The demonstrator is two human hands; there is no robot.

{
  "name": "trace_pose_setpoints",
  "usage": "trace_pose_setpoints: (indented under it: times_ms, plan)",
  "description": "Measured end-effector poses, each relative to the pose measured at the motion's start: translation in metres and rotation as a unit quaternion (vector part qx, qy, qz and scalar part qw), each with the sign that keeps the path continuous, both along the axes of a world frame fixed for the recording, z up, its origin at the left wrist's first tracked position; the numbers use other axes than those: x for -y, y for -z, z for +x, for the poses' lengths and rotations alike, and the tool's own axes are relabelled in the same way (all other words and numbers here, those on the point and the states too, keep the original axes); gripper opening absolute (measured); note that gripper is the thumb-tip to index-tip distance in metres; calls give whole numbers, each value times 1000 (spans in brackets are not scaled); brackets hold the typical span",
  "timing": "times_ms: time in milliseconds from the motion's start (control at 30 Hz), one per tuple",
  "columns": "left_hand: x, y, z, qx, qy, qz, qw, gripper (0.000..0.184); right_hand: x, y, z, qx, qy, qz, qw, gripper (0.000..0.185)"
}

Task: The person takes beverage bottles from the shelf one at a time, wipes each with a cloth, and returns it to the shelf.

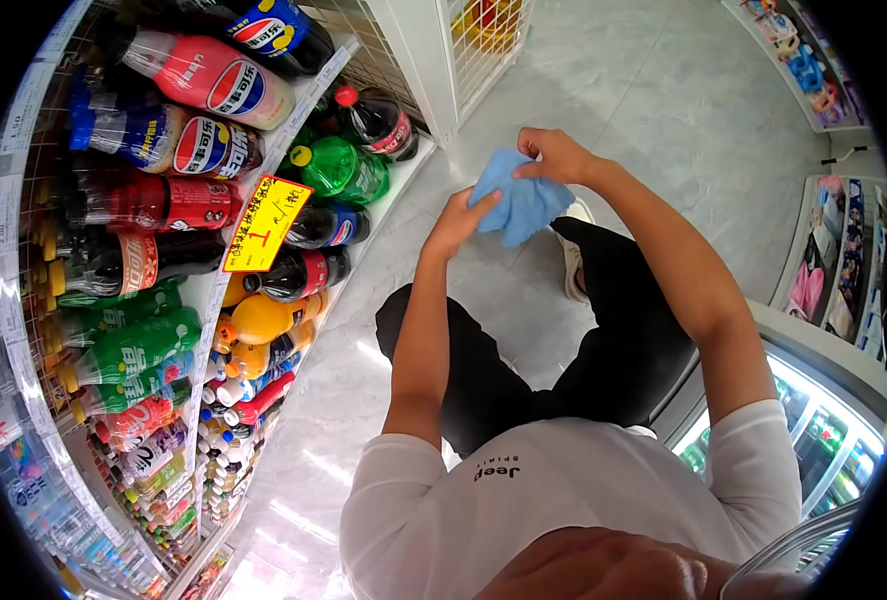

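A light blue cloth (521,205) is bunched up between my two hands, above the floor and in front of my knees. My left hand (451,222) grips its left edge, thumb laid over the fabric. Over the cloth's upper right side, my right hand (557,158) has its fingers curled and pinches the fabric. Part of the fingers of both hands is hidden behind the cloth. Left of my hands stands a shelf of drinks, with a green soda bottle (338,170) and a dark cola bottle (377,124) nearest.
A yellow price sign (267,224) hangs on the shelf edge (225,275). Several more bottles fill the tiers at left. Grey tiled floor (653,110) extends ahead. A lit drinks cooler (813,440) stands at lower right, with hanging goods (813,270) beyond it.
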State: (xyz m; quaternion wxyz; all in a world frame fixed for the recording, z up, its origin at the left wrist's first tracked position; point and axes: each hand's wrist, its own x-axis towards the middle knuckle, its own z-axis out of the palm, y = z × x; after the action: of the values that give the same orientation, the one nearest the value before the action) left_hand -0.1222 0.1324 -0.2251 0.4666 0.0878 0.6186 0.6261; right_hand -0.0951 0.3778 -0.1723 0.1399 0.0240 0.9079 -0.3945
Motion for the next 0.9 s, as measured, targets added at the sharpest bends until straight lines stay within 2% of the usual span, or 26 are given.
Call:
trace_pose_setpoints:
  times_ms: [167,267,367,533,633,667,733,900]
  plan:
    - [-1,3,0,-1,-47,-7,999,47,1,-13,-2,50,-50,8,998,38]
    - [0,8,-2,-12,-75,-35,996,43,-3,17,1,-68,-54,61,994,41]
    - [1,22,-5,-60,-103,-42,992,36,2,-1,-6,61,-47,58,995,46]
    - [-1,46,-3,-220,-192,-51,955,32,9,0,-6,90,-10,69,994,47]
    - [-2,47,-5,-237,-214,-68,945,31,7,6,-8,91,4,85,992,48]
    - [-1,45,-6,-216,-200,-60,954,31,5,7,-9,91,10,91,992,50]
    - [1,36,-8,-173,-171,-43,969,31,8,-2,-10,149,83,20,985,50]
    - [-6,13,1,-90,-83,105,987,38,12,-11,-11,202,207,-95,952,47]
